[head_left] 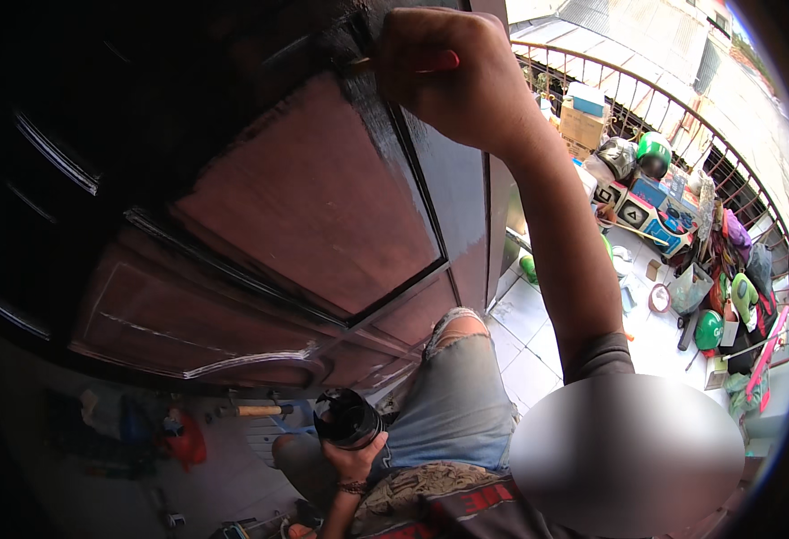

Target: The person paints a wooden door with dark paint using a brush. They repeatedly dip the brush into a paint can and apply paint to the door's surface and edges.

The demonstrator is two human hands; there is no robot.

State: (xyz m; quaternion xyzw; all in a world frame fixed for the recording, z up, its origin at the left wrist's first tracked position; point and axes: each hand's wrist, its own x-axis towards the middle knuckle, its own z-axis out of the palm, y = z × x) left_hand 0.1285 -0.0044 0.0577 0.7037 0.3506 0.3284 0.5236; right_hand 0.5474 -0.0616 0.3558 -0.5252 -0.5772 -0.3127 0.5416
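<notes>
My right hand [444,76] is raised at the top, its fingers wrapped round a paintbrush [436,61] with a red handle end. The brush's tip is at the upper edge of a reddish-brown panel of the wooden door [322,198], where wet black paint borders the brown. Most of the bristles are hidden or lost in the dark. Low in the middle, by my knee, my left hand [356,460] grips a round black paint container [348,420] from its side. Dark paint coats its inside.
On the tiled floor [524,359] at the right lie helmets [655,154], boxes [583,126], bags [689,289] and a tape roll [659,298], along a metal railing [628,85]. A wooden-handled tool [262,410] and a red object [183,438] are at the lower left.
</notes>
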